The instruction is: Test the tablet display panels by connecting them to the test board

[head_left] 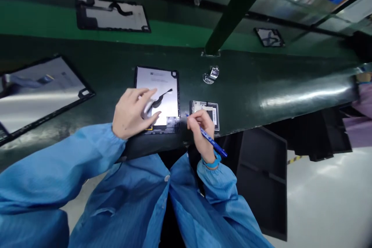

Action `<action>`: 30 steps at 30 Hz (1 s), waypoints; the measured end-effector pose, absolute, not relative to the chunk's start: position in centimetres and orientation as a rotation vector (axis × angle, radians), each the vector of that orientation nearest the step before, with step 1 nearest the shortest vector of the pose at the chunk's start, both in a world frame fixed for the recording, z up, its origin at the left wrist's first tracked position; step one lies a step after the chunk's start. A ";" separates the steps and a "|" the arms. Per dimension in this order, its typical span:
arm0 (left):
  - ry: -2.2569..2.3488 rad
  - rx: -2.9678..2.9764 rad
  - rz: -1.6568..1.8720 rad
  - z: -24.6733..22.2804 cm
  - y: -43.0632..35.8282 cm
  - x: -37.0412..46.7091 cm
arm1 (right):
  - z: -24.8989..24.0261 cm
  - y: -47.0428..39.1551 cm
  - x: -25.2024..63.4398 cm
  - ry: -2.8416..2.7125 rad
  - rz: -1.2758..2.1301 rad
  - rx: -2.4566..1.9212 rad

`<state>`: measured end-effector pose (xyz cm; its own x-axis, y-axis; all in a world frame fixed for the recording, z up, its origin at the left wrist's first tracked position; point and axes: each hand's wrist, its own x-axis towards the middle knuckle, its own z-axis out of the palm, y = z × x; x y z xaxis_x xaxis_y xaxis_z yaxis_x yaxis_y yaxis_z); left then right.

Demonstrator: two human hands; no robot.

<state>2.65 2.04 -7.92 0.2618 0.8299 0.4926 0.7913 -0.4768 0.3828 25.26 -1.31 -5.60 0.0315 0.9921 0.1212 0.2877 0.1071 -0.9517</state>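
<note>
My left hand [132, 112] lies over the left side of a tablet screen panel [162, 79], fingers apart and slightly curled. The panel's silvery back faces up inside a black frame, and a dark flex cable [158, 102] lies curved across it. My fingertips are at the panel near the cable; whether they press on it I cannot tell. My right hand [202, 133] is closed around a blue pen [213, 144], its tip end close to the panel's lower right. Beside and partly under that hand is a small black-framed part [215, 118] with white labels.
Another screen panel [43, 89] lies at the left on the dark green bench [285, 81]. Farther back are a third panel [116, 17] and a smaller one [269, 38]. A shiny metal piece [211, 74] sits near a green post [232, 13]. Black trays [263, 178] stand below right; another person's sleeve [360, 124] shows.
</note>
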 end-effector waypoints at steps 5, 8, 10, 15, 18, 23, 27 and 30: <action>1.695 1.927 0.915 -8.6 3.9 1.2 | -7.7 0.8 20.3 -1.533 1.208 -1.314; 1.711 1.818 0.985 -8.8 3.9 1.2 | -8.9 1.4 19.2 -1.603 1.095 -1.334; 1.675 1.813 0.977 -8.7 3.8 1.2 | -9.1 1.5 19.0 -1.679 1.034 -1.348; 1.626 1.851 0.871 -8.3 3.7 1.2 | -8.9 1.3 18.9 -1.818 0.998 -1.383; 1.642 1.845 0.845 -8.2 3.7 1.2 | -9.1 1.3 18.7 -1.872 0.957 -1.400; 1.650 1.872 0.818 -8.3 3.6 1.2 | -9.9 1.0 18.8 -1.904 0.952 -1.378; 1.627 1.926 0.785 -8.6 3.6 1.3 | -9.2 1.1 19.7 -1.656 0.952 -1.425; 1.656 1.929 0.806 -8.8 3.5 1.4 | -7.3 2.3 21.2 -1.507 0.862 -1.376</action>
